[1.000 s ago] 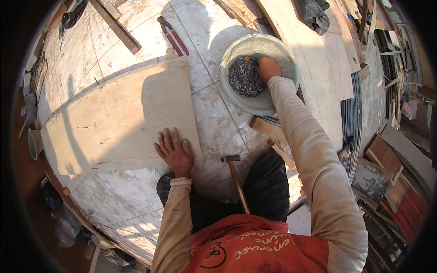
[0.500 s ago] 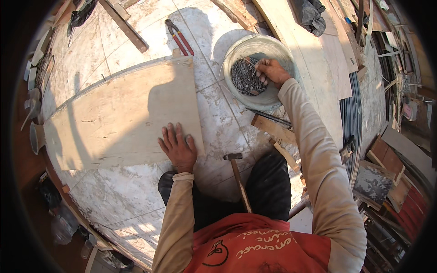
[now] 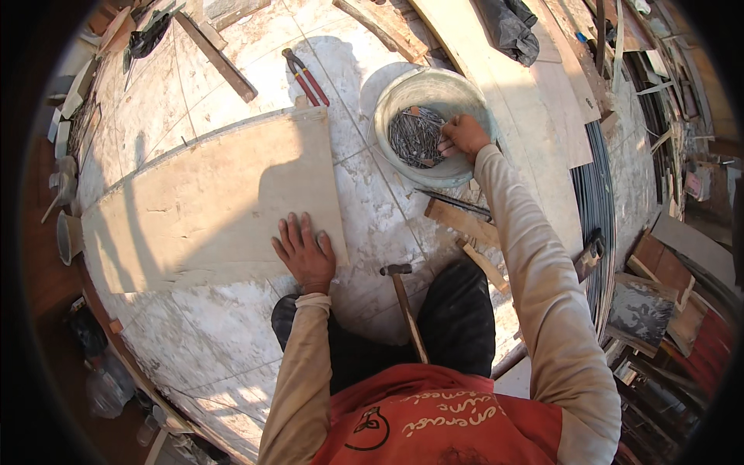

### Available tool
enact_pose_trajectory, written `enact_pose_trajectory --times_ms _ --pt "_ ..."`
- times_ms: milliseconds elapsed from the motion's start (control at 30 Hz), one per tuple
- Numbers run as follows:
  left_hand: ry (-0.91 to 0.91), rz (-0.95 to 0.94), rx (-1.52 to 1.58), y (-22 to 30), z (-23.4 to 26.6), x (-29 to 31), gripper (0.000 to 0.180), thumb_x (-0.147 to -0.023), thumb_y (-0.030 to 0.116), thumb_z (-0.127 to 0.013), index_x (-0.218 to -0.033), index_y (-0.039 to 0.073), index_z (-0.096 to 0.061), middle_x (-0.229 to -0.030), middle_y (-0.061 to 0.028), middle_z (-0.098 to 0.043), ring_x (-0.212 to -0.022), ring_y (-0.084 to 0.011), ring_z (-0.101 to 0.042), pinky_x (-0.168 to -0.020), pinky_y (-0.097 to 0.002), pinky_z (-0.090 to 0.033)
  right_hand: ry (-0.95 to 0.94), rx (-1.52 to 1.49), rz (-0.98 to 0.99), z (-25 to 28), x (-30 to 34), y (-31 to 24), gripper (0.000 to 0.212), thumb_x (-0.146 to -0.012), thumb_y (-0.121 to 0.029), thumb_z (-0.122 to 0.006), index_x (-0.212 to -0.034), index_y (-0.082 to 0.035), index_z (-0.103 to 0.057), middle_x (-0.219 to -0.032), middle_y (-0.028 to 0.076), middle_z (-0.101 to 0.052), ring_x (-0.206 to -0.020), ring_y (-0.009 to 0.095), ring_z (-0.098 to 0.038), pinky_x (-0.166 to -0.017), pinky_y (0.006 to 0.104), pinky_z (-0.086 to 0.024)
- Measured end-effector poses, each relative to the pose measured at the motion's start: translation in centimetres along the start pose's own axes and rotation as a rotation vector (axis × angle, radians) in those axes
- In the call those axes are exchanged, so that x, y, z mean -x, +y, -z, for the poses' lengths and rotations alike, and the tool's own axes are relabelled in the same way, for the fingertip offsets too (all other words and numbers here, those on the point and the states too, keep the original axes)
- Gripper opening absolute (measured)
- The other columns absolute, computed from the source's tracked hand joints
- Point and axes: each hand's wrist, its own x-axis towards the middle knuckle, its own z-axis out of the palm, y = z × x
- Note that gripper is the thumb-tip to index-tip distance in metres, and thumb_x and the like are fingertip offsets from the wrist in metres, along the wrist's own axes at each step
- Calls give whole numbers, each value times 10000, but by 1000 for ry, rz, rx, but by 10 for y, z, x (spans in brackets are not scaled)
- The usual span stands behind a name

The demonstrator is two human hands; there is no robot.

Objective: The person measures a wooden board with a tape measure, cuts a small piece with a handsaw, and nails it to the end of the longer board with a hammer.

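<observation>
My left hand (image 3: 306,252) lies flat with fingers spread on the near right corner of a plywood panel (image 3: 186,198). Inside a grey bucket (image 3: 391,84) to the right, my right hand (image 3: 465,138) is at the edge of a heap of nails (image 3: 416,133). Its fingers are pinched together, and whatever they may hold is too small to make out. Between my knees a hammer (image 3: 401,291) stands with its head away from me. Red-handled pincers (image 3: 306,76) lie on the floor beyond the panel.
Wood offcuts (image 3: 463,221) lie just below the bucket. Long boards (image 3: 535,116) run along its right side, with a bundle of dark rods (image 3: 595,186) beyond. A black plastic bag (image 3: 508,31) sits at the far right, and a wooden strip (image 3: 217,58) at the far left.
My right hand has shifted slightly down and right within the bucket, toward the edge of the nail heap. The left hand has stayed flat on the panel. The view has tilted slightly.
</observation>
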Motion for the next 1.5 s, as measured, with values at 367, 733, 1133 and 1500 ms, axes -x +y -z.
enact_pose_trajectory --times_ms 367,733,1133,1500 --pt "-7 16 -1 -1 0 0 504 -934 331 -541 -1383 103 -554 -1491 -155 -465 -1437 -371 -341 -1171 -619 -165 280 558 380 -67 -54 -24 348 -848 -351 -685 -1033 -62 -745 -980 207 -721 -921 369 -697 -855 446 -525" --pt "-23 20 4 -4 5 6 513 -917 301 -567 -1389 104 -536 -1503 -158 -442 -1439 -374 -328 -1168 -618 -171 -71 -742 267 -55 64 -46 32 -947 -79 -638 -976 -70 -626 -829 59 -662 -680 169 -678 -562 284 -576" --pt "-455 155 1183 63 80 92 284 -925 128 -677 -1173 -9 -651 -1050 -106 -665 -900 -216 -658 -811 -337 -526 -159 -1409 -302 -212 297 130 137 -951 -191 -660 -1056 -119 -610 -847 2 -615 -680 115 -543 -592 265 -443" --pt "20 356 1036 1 42 82 202 -891 94 -680 -1062 -7 -716 -947 -156 -736 -857 -234 -701 -801 -322 -526 -255 785 272 -177 349 159 1087 -806 -303 -754 -1608 -178 -32 -987 280 -659 -903 471 -663 -842 500 -525"
